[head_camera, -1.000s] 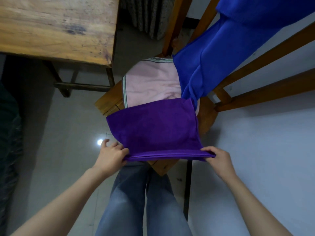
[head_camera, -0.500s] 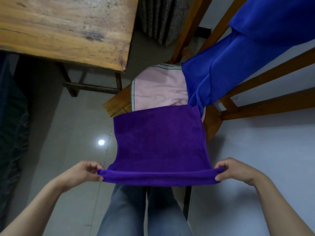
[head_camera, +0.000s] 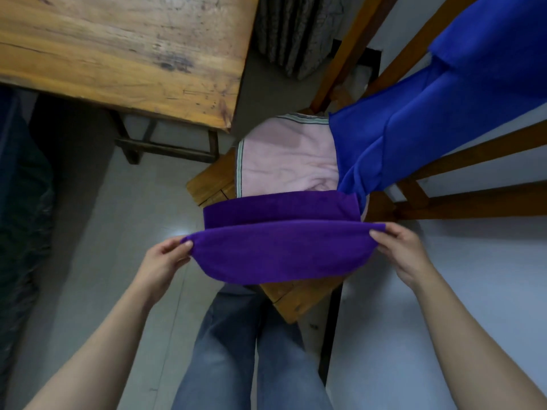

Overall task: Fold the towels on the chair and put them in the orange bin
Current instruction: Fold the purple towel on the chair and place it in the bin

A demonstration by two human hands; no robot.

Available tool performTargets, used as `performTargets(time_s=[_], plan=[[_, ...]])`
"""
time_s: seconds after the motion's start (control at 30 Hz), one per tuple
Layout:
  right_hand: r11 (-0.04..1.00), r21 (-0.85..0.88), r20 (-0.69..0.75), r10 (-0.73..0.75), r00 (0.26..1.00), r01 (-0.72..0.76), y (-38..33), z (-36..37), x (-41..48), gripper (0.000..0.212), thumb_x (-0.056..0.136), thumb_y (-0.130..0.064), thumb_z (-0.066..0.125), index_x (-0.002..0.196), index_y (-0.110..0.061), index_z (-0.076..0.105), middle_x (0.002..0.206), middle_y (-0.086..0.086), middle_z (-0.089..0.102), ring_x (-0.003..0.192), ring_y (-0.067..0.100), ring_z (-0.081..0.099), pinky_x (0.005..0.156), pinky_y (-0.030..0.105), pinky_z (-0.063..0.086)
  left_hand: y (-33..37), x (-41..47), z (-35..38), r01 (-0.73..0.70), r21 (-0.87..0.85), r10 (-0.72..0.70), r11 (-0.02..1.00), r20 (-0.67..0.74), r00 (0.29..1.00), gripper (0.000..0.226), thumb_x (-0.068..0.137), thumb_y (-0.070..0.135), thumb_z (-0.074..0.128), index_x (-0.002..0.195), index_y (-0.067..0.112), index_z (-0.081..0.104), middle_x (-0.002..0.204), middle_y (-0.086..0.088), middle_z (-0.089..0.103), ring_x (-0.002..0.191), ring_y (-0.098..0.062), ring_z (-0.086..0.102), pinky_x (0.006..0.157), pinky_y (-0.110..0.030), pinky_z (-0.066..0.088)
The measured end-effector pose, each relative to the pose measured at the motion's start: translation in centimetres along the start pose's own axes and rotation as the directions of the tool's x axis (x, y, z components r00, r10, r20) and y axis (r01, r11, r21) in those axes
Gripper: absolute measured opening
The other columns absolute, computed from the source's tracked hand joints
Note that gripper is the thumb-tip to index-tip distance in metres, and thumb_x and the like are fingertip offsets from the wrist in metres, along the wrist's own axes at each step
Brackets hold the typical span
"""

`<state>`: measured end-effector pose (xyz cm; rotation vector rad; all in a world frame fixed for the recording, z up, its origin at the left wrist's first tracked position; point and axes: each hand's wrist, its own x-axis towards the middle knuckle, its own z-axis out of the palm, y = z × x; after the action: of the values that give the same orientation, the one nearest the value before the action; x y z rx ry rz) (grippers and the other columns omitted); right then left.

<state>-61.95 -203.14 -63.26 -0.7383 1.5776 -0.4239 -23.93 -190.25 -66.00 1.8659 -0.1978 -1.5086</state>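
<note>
While both hands, left hand (head_camera: 165,255) and right hand (head_camera: 399,247), pinch the near corners of the purple towel (head_camera: 281,253) over the chair (head_camera: 299,297), a fold appears underway; next, carry that edge far-ward, aligned. No orange bin shows.

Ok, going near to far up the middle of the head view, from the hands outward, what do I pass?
Jeans → purple towel, held between the left hand and the right hand → pink towel on the chair → grey curtain.
</note>
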Motion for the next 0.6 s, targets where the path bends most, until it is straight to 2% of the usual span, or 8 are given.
performTargets(time_s=[0.03, 0.07, 0.17, 0.27, 0.37, 0.43, 0.53, 0.6], plan=[[1.000, 0.019, -0.032, -0.011, 0.999, 0.012, -0.6, 0.8, 0.5, 0.028, 0.066, -0.029, 0.081, 0.086, -0.019, 0.064, 0.078, -0.002, 0.072, 0.080, 0.014, 0.068, 0.060, 0.016, 0.055, 0.3, 0.6, 0.6, -0.012, -0.050, 0.010, 0.999, -0.030, 1.000, 0.015, 0.091, 0.001, 0.049, 0.090, 0.010, 0.061, 0.091, -0.010, 0.064, 0.085, -0.020, 0.059, 0.086, -0.032, 0.046], [1.000, 0.013, -0.075, -0.018, 0.997, 0.019, -0.9, 1.5, 1.2, 0.010, 0.079, -0.016, 0.070, 0.086, -0.020, 0.064, 0.083, 0.000, 0.071, 0.081, 0.015, 0.067, 0.062, 0.018, 0.055, 0.7, 1.2, 1.2, -0.019, -0.095, 0.014, 0.995, -0.056, 0.998, 0.015, 0.092, 0.003, 0.048, 0.090, 0.011, 0.060, 0.090, -0.007, 0.064, 0.082, -0.018, 0.060, 0.081, -0.029, 0.048], [0.998, -0.057, -0.199, -0.042, 0.979, 0.031, -1.3, 3.1, 3.4, 0.006, 0.085, -0.011, 0.063, 0.088, -0.016, 0.064, 0.095, 0.007, 0.066, 0.081, 0.017, 0.064, 0.066, 0.023, 0.053, 1.4, 3.1, 2.3, -0.010, -0.123, -0.007, 0.992, -0.140, 0.990, 0.014, 0.094, 0.006, 0.048, 0.088, 0.015, 0.058, 0.089, -0.003, 0.062, 0.084, -0.017, 0.058, 0.077, -0.029, 0.049], [0.979, -0.193, -0.281, -0.117, 0.952, 0.063, -1.6, 4.3, 4.9, 0.007, 0.086, -0.012, 0.062, 0.093, -0.013, 0.063, 0.092, 0.005, 0.063, 0.077, 0.016, 0.059, 0.061, 0.017, 0.051, 1.8, 5.2, 3.0, 0.029, 0.010, -0.026, 1.000, -0.237, 0.971, 0.009, 0.094, 0.008, 0.048, 0.092, 0.010, 0.057, 0.095, -0.007, 0.061, 0.096, -0.027, 0.055, 0.084, -0.036, 0.045], [0.938, -0.346, -0.312, -0.127, 0.942, 0.012, -1.9, 4.8, 6.7, 0.016, 0.087, -0.014, 0.061, 0.100, -0.005, 0.065, 0.096, 0.007, 0.063, 0.089, 0.022, 0.058, 0.082, 0.037, 0.050, 2.3, 7.2, 4.0, 0.077, 0.117, -0.038, 0.990, -0.308, 0.951, 0.021, 0.093, 0.007, 0.049, 0.112, 0.001, 0.057, 0.117, -0.021, 0.059, 0.096, -0.023, 0.050, 0.084, -0.034, 0.038], [0.912, -0.410, -0.315, -0.146, 0.938, 0.004, -2.1, 5.0, 7.5, 0.020, 0.087, -0.013, 0.062, 0.101, 0.000, 0.066, 0.098, 0.011, 0.065, 0.089, 0.025, 0.059, 0.085, 0.041, 0.049, 2.6, 8.2, 4.7, 0.100, 0.137, -0.050, 0.986, -0.326, 0.944, 0.025, 0.092, 0.004, 0.050, 0.115, -0.003, 0.057, 0.121, -0.023, 0.058, 0.093, -0.020, 0.048, 0.081, -0.031, 0.036], [0.893, -0.449, -0.285, -0.190, 0.940, 0.044, -2.4, 5.3, 8.0, 0.016, 0.085, -0.008, 0.062, 0.098, 0.001, 0.067, 0.094, 0.012, 0.066, 0.084, 0.022, 0.057, 0.078, 0.033, 0.046, 3.2, 8.8, 5.4, 0.127, 0.154, -0.068, 0.980, -0.338, 0.939, 0.026, 0.091, 0.001, 0.050, 0.115, -0.005, 0.058, 0.115, -0.023, 0.059, 0.087, -0.021, 0.049, 0.078, -0.029, 0.035], [0.896, -0.443, -0.249, -0.168, 0.954, 0.042, -2.6, 5.6, 8.0, 0.016, 0.085, -0.006, 0.060, 0.098, -0.002, 0.067, 0.094, 0.009, 0.066, 0.088, 0.022, 0.059, 0.082, 0.035, 0.049, 3.2, 8.8, 5.5, 0.128, 0.192, -0.058, 0.973, -0.333, 0.941, 0.025, 0.090, 0.000, 0.050, 0.112, -0.005, 0.059, 0.100, -0.017, 0.059, 0.075, -0.018, 0.050, 0.072, -0.028, 0.037]])
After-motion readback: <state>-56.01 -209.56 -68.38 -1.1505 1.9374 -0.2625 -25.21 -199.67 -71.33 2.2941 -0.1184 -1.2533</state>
